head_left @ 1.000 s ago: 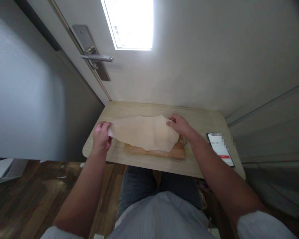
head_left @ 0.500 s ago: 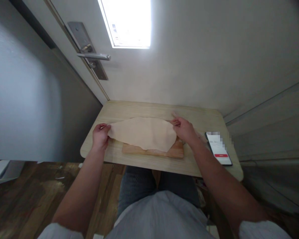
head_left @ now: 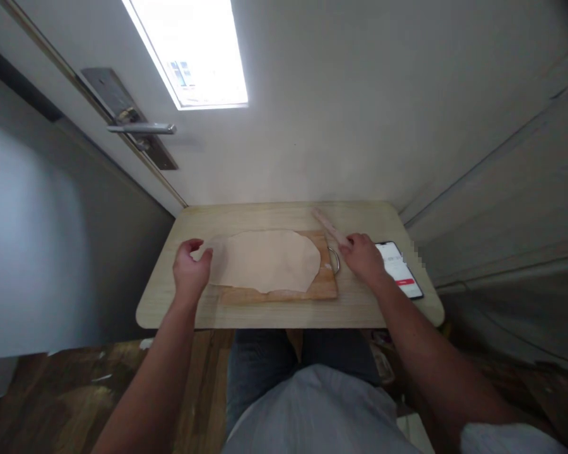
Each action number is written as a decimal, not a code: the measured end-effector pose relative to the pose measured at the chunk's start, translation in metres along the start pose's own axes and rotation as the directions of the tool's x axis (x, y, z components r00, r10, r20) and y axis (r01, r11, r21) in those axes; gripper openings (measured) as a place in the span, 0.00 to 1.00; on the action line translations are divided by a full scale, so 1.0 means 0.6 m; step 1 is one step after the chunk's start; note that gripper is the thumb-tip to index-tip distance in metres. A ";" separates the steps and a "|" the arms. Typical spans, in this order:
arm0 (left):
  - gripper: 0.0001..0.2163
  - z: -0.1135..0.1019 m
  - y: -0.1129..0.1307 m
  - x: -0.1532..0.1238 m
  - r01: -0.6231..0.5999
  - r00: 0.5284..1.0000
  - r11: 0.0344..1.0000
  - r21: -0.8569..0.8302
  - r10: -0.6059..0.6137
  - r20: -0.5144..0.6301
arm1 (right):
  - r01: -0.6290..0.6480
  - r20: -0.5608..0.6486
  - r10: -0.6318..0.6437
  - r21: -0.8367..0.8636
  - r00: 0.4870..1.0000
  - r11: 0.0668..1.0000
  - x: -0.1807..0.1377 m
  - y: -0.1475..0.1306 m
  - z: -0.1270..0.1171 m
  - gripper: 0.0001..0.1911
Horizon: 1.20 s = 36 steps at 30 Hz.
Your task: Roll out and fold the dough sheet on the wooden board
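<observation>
A wide, thin sheet of rolled dough (head_left: pixel 269 260) lies over a wooden cutting board (head_left: pixel 329 290). Its left end hangs past the board's edge. My left hand (head_left: pixel 192 268) is beside that end, fingers curved and apart, holding nothing. To the right of the board, my right hand (head_left: pixel 365 257) is closed around the near end of a slim wooden rolling pin (head_left: pixel 330 227), which slants away to the upper left. A metal ring (head_left: pixel 334 260) sticks out from the board's right side.
A phone (head_left: pixel 401 272) with a lit screen lies by my right wrist on the small pale table (head_left: pixel 170 302). Behind the table stands a door with a metal handle (head_left: pixel 144 128) and a bright window pane (head_left: pixel 199 57). Walls close in on both sides.
Both hands have let go of the dough, which now lies flat on the board. My right hand has moved right and taken hold of the rolling pin. The view has shifted somewhat.
</observation>
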<state>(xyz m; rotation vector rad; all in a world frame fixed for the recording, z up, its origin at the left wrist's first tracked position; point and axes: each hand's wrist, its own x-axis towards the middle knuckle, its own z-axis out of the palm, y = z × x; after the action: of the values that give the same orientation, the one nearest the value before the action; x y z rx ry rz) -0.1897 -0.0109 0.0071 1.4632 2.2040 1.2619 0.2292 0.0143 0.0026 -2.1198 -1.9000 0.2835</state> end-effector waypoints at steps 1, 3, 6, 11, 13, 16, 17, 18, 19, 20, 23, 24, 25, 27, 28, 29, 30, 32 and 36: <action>0.13 0.007 0.006 -0.002 -0.040 0.995 0.999 0.014 0.038 0.096 | -0.004 -0.005 0.004 0.028 1.000 1.000 0.000 -0.005 -0.001 0.16; 0.13 0.021 0.014 -0.008 -0.138 0.957 0.990 0.025 0.127 0.260 | 0.001 -0.023 0.001 0.096 1.000 0.995 -0.008 -0.017 -0.001 0.15; 0.15 0.032 0.015 -0.024 -0.339 0.881 0.941 0.001 0.318 0.350 | 0.039 -0.048 -0.028 0.236 0.998 0.971 -0.033 -0.037 0.005 0.14; 0.15 0.028 0.021 -0.069 -0.555 0.755 0.830 0.045 0.481 0.444 | 0.034 -0.050 -0.017 0.374 0.999 0.927 -0.063 -0.060 0.024 0.13; 0.16 0.022 0.027 -0.088 -0.548 0.771 0.831 0.094 0.458 0.443 | 0.044 -0.045 -0.030 0.360 0.999 0.932 -0.055 -0.063 0.026 0.13; 0.17 0.012 0.038 -0.118 -0.522 0.801 0.836 0.166 0.415 0.431 | 0.053 -0.059 -0.036 0.321 0.998 0.945 -0.031 -0.067 0.019 0.12; 0.17 0.009 0.041 -0.128 -0.518 0.808 0.834 0.189 0.405 0.428 | 0.057 -0.070 -0.037 0.313 0.997 0.948 -0.024 -0.069 0.016 0.12; 0.17 0.007 0.046 -0.139 -0.516 0.813 0.830 0.212 0.396 0.428 | 0.064 -0.080 -0.041 0.306 0.996 0.950 -0.018 -0.071 0.012 0.12; 0.18 0.005 0.050 -0.150 -0.513 0.817 0.825 0.236 0.386 0.428 | 0.075 -0.089 -0.050 0.300 0.995 0.951 -0.015 -0.074 0.010 0.13; 0.19 0.004 0.055 -0.161 -0.509 0.822 0.821 0.258 0.375 0.428 | 0.090 -0.095 -0.065 0.295 0.993 0.951 -0.014 -0.077 0.008 0.13; 0.22 0.006 0.070 -0.193 -0.482 0.840 0.825 0.295 0.339 0.424 | 0.155 -0.086 -0.136 0.291 0.987 0.944 -0.027 -0.091 0.012 0.14; 0.23 0.007 0.075 -0.202 -0.471 0.846 0.830 0.300 0.329 0.420 | 0.176 -0.076 -0.161 0.291 0.984 0.940 -0.034 -0.096 0.015 0.15; 0.23 0.008 0.080 -0.209 -0.462 0.851 0.833 0.304 0.321 0.416 | 0.195 -0.063 -0.185 0.290 0.981 0.937 -0.042 -0.102 0.019 0.15; 0.24 0.010 0.089 -0.220 -0.460 0.854 0.829 0.317 0.315 0.413 | 0.232 -0.030 -0.232 0.278 0.972 0.932 -0.055 -0.114 0.026 0.15; 0.23 0.010 0.093 -0.223 -0.468 0.851 0.822 0.326 0.320 0.416 | 0.248 -0.014 -0.254 0.266 0.967 0.931 -0.059 -0.121 0.028 0.15; 0.23 0.010 0.096 -0.223 -0.481 0.845 0.812 0.332 0.329 0.421 | 0.267 0.002 -0.276 0.251 0.961 0.930 -0.061 -0.126 0.030 0.15; 0.22 0.010 0.098 -0.222 -0.496 0.838 0.801 0.334 0.342 0.425 | 0.287 0.017 -0.300 0.235 0.954 0.929 -0.061 -0.131 0.030 0.15; 0.20 0.013 0.099 -0.214 -0.525 0.821 0.787 0.324 0.367 0.437 | 0.330 0.044 -0.345 0.203 0.938 0.922 -0.057 -0.140 0.028 0.14; 0.23 0.031 0.092 -0.184 -0.577 0.773 0.757 0.307 0.384 0.504 | 0.397 0.100 -0.408 0.110 0.908 0.911 -0.045 -0.152 0.020 0.13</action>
<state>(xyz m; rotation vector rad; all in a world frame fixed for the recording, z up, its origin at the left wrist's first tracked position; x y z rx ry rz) -0.0894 -0.0851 0.0072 2.3603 1.9401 0.4428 0.1366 -0.0026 0.0206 -1.6330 -2.2915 0.4019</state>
